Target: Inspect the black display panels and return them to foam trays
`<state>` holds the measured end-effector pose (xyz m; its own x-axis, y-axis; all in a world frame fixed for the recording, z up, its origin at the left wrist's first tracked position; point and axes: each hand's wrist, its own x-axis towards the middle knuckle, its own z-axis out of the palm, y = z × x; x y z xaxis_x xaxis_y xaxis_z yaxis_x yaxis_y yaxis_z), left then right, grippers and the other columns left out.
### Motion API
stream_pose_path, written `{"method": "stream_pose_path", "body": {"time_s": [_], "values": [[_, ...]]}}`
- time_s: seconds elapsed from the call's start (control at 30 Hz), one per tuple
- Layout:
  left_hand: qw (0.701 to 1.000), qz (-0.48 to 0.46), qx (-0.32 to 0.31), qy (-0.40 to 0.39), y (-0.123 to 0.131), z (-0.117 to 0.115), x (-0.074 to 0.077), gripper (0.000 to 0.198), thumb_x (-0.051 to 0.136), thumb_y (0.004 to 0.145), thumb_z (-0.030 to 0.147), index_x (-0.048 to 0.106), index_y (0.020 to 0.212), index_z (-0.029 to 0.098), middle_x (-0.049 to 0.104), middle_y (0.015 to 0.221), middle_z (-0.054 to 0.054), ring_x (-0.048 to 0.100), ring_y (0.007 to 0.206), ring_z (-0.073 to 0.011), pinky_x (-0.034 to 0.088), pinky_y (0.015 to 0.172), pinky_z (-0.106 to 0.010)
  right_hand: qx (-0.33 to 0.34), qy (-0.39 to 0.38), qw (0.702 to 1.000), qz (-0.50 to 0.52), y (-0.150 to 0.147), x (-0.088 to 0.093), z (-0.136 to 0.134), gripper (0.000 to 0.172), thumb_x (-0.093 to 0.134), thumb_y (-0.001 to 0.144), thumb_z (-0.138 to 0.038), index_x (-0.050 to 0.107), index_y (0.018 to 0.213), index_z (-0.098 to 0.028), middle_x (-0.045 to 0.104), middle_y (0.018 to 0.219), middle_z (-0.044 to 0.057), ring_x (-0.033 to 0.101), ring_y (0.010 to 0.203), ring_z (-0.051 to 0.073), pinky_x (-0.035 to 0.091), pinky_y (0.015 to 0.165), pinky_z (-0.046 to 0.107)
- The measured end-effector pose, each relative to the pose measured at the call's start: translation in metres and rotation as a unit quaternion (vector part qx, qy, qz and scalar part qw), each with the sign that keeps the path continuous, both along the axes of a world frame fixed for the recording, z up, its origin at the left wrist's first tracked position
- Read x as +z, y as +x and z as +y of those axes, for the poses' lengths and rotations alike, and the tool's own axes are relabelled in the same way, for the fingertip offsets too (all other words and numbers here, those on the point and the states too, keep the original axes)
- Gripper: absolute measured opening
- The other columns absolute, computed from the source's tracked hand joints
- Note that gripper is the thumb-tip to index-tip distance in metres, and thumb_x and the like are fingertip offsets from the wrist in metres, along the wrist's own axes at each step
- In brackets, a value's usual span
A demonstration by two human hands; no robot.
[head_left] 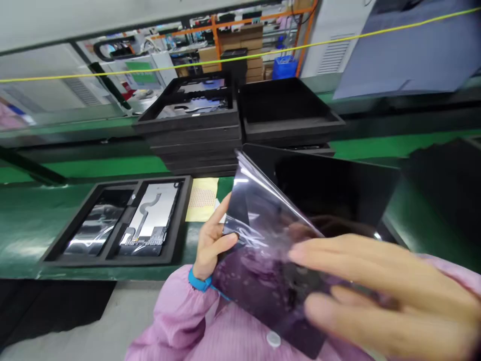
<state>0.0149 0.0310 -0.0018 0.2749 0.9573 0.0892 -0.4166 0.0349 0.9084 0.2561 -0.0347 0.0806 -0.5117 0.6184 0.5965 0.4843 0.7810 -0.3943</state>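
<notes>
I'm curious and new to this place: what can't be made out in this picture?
Head view: most fingertips of the left hand, hidden behind the flat, glossy black panel and clear, shiny film.
Head view: whether the right hand pinches the film; the hand is blurred.
Head view: marks on the yellow paper sheet, too small to read.

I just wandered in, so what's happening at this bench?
A person in pink sleeves holds a dark glossy panel by its edge with the left hand. Clear film lies partly lifted over it; the blurred right hand is at the film, its grip unclear. To the left, a black tray on the bench holds two flat parts.
</notes>
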Motion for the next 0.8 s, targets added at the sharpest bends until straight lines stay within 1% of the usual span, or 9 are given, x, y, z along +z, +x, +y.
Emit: {"method": "stream_pose_path", "body": {"time_s": [0.07, 0.13, 0.27, 0.4, 0.5, 0.6, 0.7, 0.77, 0.8], "values": [[0.999, -0.023, 0.025, 0.023, -0.003, 0.001, -0.010, 0.063, 0.073, 0.070, 0.030, 0.058, 0.131, 0.032, 0.075, 0.108, -0.002, 0.072, 0.094, -0.0265, 0.058, 0.085, -0.037, 0.057, 0.088, 0.992, -0.077, -0.014, 0.010, 0.004, 0.022, 0.064, 0.085, -0.034, 0.069, 0.107, -0.036, 0.066, 0.112, -0.002, 0.063, 0.101, 0.013, 0.056, 0.087, 0.018], [0.998, -0.045, 0.045, 0.031, -0.005, 0.000, -0.014, 0.058, 0.073, 0.069, 0.027, 0.062, 0.126, 0.036, 0.073, 0.115, 0.001, 0.071, 0.099, -0.0254, 0.056, 0.090, -0.036, 0.070, 0.149, 0.972, -0.165, -0.023, 0.019, 0.005, 0.018, 0.059, 0.088, -0.034, 0.070, 0.101, -0.033, 0.066, 0.114, -0.003, 0.059, 0.110, 0.012, 0.049, 0.100, 0.016], [0.995, -0.071, 0.057, 0.034, -0.007, -0.003, -0.011, 0.055, 0.075, 0.066, 0.024, 0.067, 0.119, 0.037, 0.074, 0.109, 0.004, 0.074, 0.091, -0.0227, 0.060, 0.081, -0.030, 0.079, 0.162, 0.944, -0.276, -0.027, 0.029, -0.002, 0.028, 0.045, 0.092, -0.031, 0.071, 0.100, -0.029, 0.060, 0.126, -0.007, 0.047, 0.128, 0.012, 0.034, 0.117, 0.020], [0.996, -0.057, 0.057, 0.030, -0.006, -0.002, -0.007, 0.056, 0.074, 0.067, 0.026, 0.065, 0.121, 0.038, 0.077, 0.101, 0.004, 0.075, 0.077, -0.0210, 0.061, 0.074, -0.030, 0.118, 0.145, 0.939, -0.291, -0.019, 0.030, 0.000, 0.033, 0.041, 0.089, -0.026, 0.071, 0.101, -0.026, 0.056, 0.132, -0.006, 0.036, 0.137, 0.011, 0.038, 0.116, 0.021], [0.995, -0.022, 0.088, 0.032, -0.001, 0.007, -0.001, 0.052, 0.070, 0.073, 0.028, 0.064, 0.124, 0.036, 0.069, 0.123, 0.003, 0.069, 0.106, -0.0235, 0.054, 0.095, -0.032, 0.121, 0.110, 0.952, -0.259, -0.009, 0.032, 0.018, 0.026, 0.045, 0.091, -0.024, 0.070, 0.089, -0.018, 0.046, 0.143, 0.005, 0.026, 0.143, 0.017, 0.038, 0.117, 0.032], [0.995, 0.010, 0.080, 0.056, 0.007, 0.022, 0.008, 0.050, 0.063, 0.081, 0.027, 0.059, 0.130, 0.033, 0.058, 0.138, 0.003, 0.051, 0.131, -0.0248, 0.041, 0.111, -0.035, 0.083, 0.103, 0.973, -0.190, -0.003, 0.035, 0.046, 0.022, 0.052, 0.094, -0.026, 0.061, 0.075, -0.019, 0.057, 0.130, 0.004, 0.036, 0.138, 0.022, 0.045, 0.108, 0.042], [0.991, 0.044, 0.087, 0.093, 0.015, 0.037, 0.017, 0.042, 0.059, 0.086, 0.025, 0.062, 0.127, 0.030, 0.056, 0.139, 0.005, 0.042, 0.138, -0.0208, 0.033, 0.116, -0.030, -0.045, 0.148, 0.987, -0.035, -0.005, 0.032, 0.074, 0.031, 0.059, 0.091, -0.024, 0.047, 0.063, -0.017, 0.067, 0.105, -0.001, 0.049, 0.127, 0.025, 0.041, 0.104, 0.051], [0.987, 0.045, 0.108, 0.107, 0.018, 0.044, 0.021, 0.038, 0.055, 0.088, 0.023, 0.065, 0.124, 0.028, 0.058, 0.138, 0.007, 0.040, 0.139, -0.0181, 0.030, 0.117, -0.027, -0.129, 0.160, 0.975, 0.084, -0.008, 0.029, 0.088, 0.036, 0.060, 0.087, -0.017, 0.040, 0.058, -0.016, 0.067, 0.100, -0.002, 0.051, 0.123, 0.024, 0.037, 0.106, 0.052], [0.985, 0.040, 0.121, 0.112, 0.019, 0.046, 0.023, 0.038, 0.053, 0.089, 0.021, 0.064, 0.124, 0.028, 0.059, 0.136, 0.007, 0.041, 0.138, -0.0174, 0.030, 0.117, -0.027, -0.147, 0.152, 0.968, 0.134, -0.009, 0.028, 0.094, 0.036, 0.060, 0.087, -0.015, 0.039, 0.057, -0.016, 0.067, 0.099, -0.003, 0.051, 0.122, 0.023, 0.036, 0.107, 0.050]]}}
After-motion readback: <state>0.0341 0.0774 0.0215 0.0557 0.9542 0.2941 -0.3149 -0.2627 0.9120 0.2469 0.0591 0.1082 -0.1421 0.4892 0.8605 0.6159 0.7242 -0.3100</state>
